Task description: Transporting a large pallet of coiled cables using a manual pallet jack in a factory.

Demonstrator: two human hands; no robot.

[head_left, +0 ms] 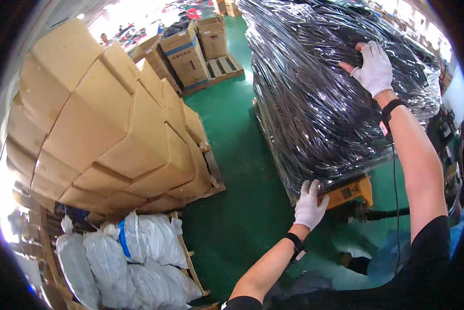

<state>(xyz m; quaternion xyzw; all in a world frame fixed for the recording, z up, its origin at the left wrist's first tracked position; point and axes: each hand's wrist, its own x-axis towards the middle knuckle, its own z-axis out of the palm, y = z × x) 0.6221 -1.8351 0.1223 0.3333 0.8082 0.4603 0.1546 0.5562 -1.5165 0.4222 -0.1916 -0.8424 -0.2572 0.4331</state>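
Observation:
A tall load of glossy black strands [314,108], wrapped in clear plastic film, fills the upper right. My right hand [375,71], in a white glove with bare thumb and fingertip showing, lies against the upper side of the wrapped load with its fingers apart. Lower down, my left hand [310,207] wears a similar white glove. Its fingers stretch up at the load's near corner, beside the orange pallet jack [348,194], and the thumb stands off to the right. Neither hand shows anything in its grasp. Dark bands circle both wrists.
A high stack of brown cartons [103,129] stands on a pallet at left. Grey-white sacks [139,258] lie on another pallet at lower left. Open cartons [188,57] stand at the back. Green floor [232,155] runs between. A dark cable [396,206] hangs beside my right arm.

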